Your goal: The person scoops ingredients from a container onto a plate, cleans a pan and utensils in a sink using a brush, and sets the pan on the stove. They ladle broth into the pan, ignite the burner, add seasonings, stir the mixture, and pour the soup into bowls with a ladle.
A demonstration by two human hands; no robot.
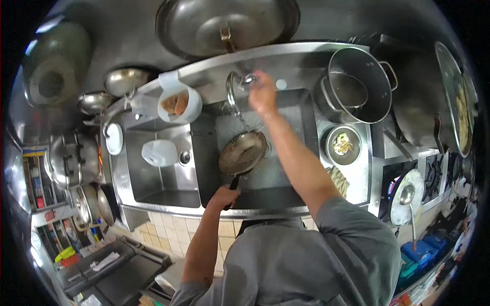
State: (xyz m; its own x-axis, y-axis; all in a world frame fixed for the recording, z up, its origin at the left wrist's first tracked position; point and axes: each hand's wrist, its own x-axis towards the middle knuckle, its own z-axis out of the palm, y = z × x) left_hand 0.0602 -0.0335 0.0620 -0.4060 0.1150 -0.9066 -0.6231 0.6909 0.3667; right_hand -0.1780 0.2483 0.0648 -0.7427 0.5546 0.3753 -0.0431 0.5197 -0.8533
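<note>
My left hand (223,197) is closed around the black handle of a frying pan (242,153). The pan is over the right sink basin (288,168), its bowl beneath the spout of the faucet (230,97). Water appears to run from the spout toward the pan, and the pan's surface looks wet. My right hand (263,96) reaches forward to the faucet's metal handle (249,78), with the fingers around it; some motion blur softens them.
Left of me, a white jug (159,153) lies in the other basin (145,186). A translucent container (193,108) with brown contents stands behind it. On my right are a large pot (380,92), a bowl of pale food pieces (352,157) and a cloth (338,182).
</note>
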